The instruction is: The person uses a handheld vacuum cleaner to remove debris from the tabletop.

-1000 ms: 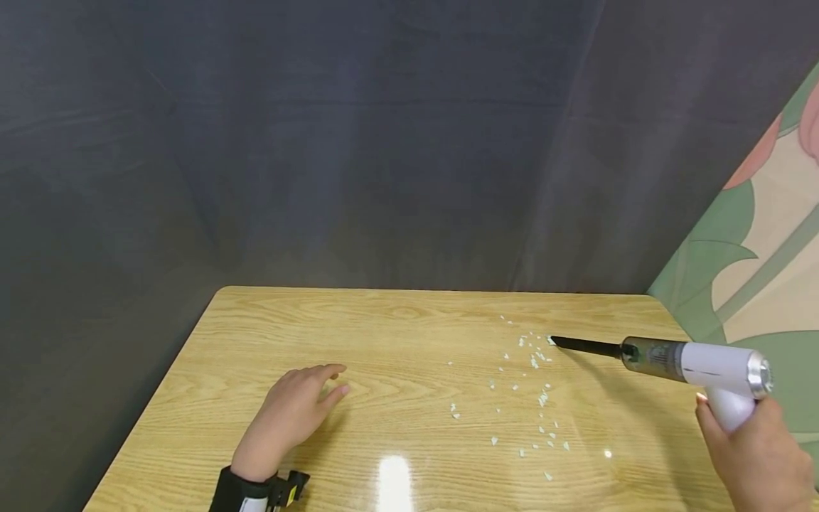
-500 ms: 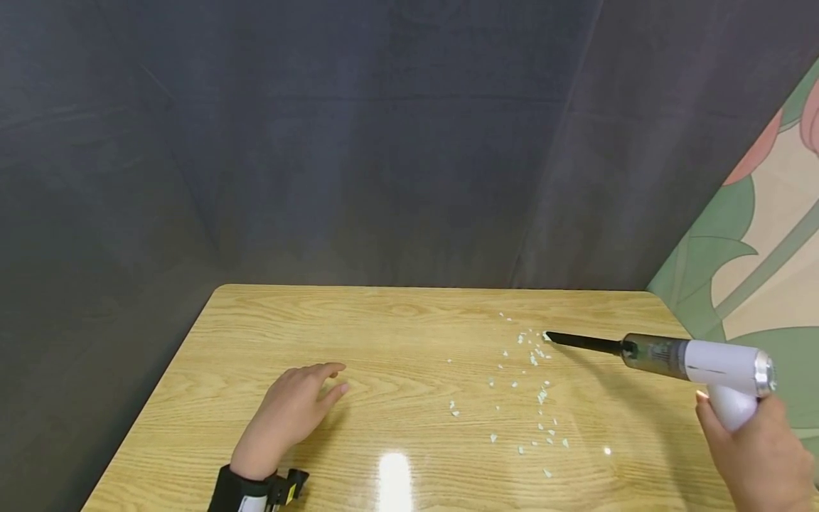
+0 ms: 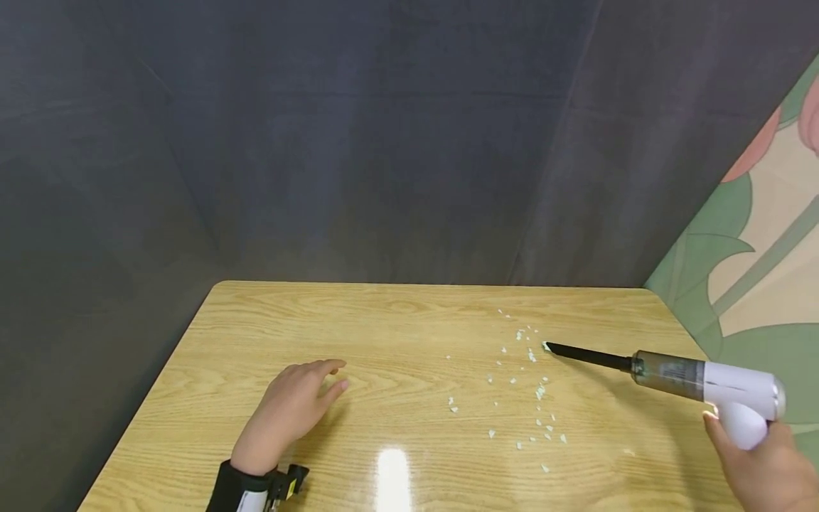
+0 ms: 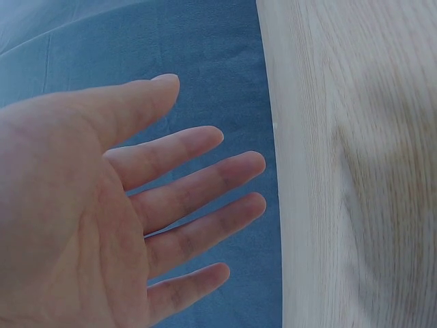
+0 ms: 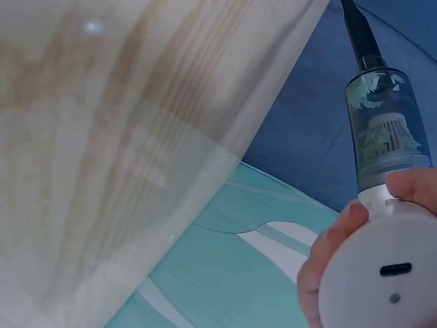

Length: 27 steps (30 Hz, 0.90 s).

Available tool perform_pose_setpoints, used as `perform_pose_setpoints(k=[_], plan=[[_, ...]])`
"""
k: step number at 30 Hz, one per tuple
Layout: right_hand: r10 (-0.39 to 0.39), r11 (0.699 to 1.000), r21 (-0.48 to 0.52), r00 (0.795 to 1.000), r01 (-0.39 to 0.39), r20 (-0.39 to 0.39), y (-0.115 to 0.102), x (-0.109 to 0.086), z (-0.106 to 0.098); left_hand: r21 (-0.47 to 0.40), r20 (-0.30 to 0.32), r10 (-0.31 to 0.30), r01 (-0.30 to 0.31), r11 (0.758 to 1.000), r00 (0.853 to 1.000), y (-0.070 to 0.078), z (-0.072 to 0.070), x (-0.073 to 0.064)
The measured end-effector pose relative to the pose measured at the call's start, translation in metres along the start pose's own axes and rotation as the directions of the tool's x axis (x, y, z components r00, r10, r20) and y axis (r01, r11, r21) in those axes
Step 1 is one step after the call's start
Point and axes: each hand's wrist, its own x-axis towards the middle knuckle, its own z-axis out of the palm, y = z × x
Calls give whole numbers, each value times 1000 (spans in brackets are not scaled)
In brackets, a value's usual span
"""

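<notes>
My right hand grips the handle of a white handheld vacuum cleaner at the table's right side. Its black crevice nozzle points left, the tip right at a pale scrap. In the right wrist view, pale green bits show inside the clear dust cup. Small pale paper scraps lie scattered over the right half of the table. My left hand hovers over the left part of the table, fingers relaxed and holding nothing; the left wrist view shows its palm and spread fingers.
The wood-grain table has rounded far corners. Behind it and on the left hangs a dark curtain; a flower-patterned cloth hangs along the right. A black wrist camera band sits on the left wrist.
The vacuum cleaner's nozzle tip has moved slightly left, then a little nearer me, and its body has dropped lower. Some scraps near the tip are gone. The left hand stays in place.
</notes>
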Motion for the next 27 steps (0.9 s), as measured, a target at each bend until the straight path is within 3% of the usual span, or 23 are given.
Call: perform_pose_setpoints(k=[3, 10, 18, 27], plan=[[-11, 1000, 16, 1000, 11, 11, 4, 0, 0, 1, 6, -4, 4, 1000, 1000, 0, -1, 0], [-119, 992, 48, 993, 117, 25, 14, -2, 3, -3, 6, -4, 4, 1000, 1000, -1, -2, -1], [4, 998, 57, 999, -7, 49, 18, -4, 8, -13, -11, 16, -16, 1000, 1000, -1, -3, -2], [50, 998, 46, 998, -52, 47, 22, -5, 9, -18, -7, 11, -11, 1000, 1000, 0, -3, -1]])
